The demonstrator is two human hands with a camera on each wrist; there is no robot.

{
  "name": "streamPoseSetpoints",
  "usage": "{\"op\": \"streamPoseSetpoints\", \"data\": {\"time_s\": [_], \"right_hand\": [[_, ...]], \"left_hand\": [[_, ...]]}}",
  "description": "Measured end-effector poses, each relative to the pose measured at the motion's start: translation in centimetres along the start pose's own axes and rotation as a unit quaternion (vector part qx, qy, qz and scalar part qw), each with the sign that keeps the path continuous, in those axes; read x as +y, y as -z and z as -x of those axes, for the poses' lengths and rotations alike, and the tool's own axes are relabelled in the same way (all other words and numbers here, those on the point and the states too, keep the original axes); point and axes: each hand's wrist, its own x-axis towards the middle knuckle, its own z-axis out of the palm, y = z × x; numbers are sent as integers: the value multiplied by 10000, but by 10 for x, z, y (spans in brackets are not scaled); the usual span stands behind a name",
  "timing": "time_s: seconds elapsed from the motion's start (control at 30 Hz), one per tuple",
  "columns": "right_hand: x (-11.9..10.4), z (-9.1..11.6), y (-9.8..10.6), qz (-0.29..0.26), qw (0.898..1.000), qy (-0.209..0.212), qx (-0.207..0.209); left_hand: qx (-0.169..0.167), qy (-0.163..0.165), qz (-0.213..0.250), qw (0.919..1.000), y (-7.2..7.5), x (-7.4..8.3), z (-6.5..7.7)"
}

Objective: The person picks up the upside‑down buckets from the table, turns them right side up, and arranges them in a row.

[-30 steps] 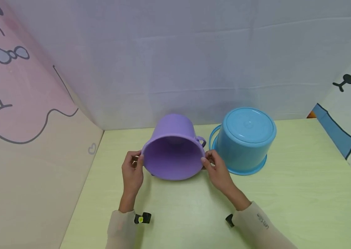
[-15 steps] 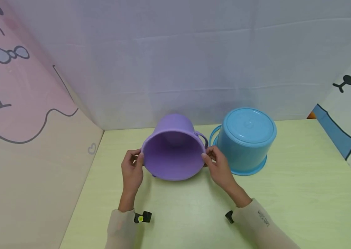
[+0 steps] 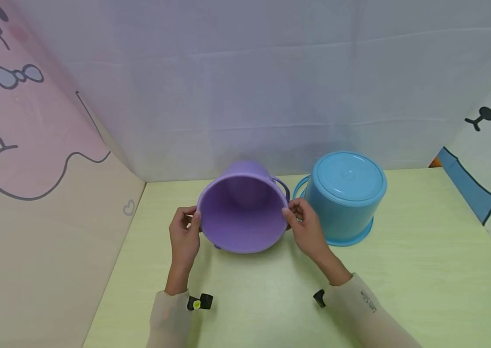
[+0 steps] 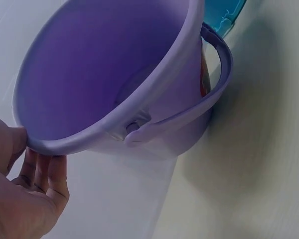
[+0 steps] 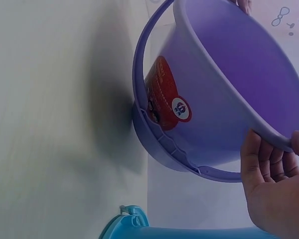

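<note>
Between both hands a purple bucket (image 3: 243, 227) is tilted, its mouth toward me. The left hand (image 3: 185, 238) pinches its rim at the left, thumb on the inside edge and fingers behind. On the opposite side the right hand (image 3: 308, 232) pinches the rim the same way. In the left wrist view the bucket's handle (image 4: 189, 112) hangs below the rim, on the side facing the table. A red label (image 5: 164, 94) shows on the bucket's outer wall in the right wrist view. Right of it, close to the right hand, a blue bucket (image 3: 345, 203) stands upside down.
The pale yellow-green table (image 3: 245, 299) lies under both buckets. A whitish sheet (image 3: 245, 87) rises at the back. Printed cartoon panels (image 3: 45, 145) flank the table on the left and right. The blue bucket's handle (image 3: 301, 186) sticks out toward the purple one.
The purple bucket has tipped up further, so its upper rim sits higher and more of its inside shows. The right hand has risen slightly with it. The blue bucket stays put.
</note>
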Motion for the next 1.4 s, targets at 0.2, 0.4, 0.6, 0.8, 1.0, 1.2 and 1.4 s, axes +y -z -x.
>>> {"op": "streamPoseSetpoints", "data": {"time_s": [0.2,0.4,0.6,0.8,1.0,1.2,1.4], "right_hand": [[-1,-3,1,33,9999,141,66],[-5,-7,2,22,9998,83,162],[-9,-11,3,36,9992,298,246],[-14,-14,4,25,9988,352,337],[-17,-17,4,17,9992,186,366],[-24,-14,5,-45,9993,-335,154],[-29,-8,5,-83,9975,-700,-48]], "left_hand": [[-59,121,67,9999,-1,3,-1],[-16,259,-28,9997,-2,7,-3],[-26,548,-38,9985,-4,15,-5],[-40,952,-69,9954,-5,23,-8],[-25,1239,15,9923,-7,27,-10],[58,1294,84,9915,-10,28,-11],[222,1427,234,9892,-10,27,-12]]}}
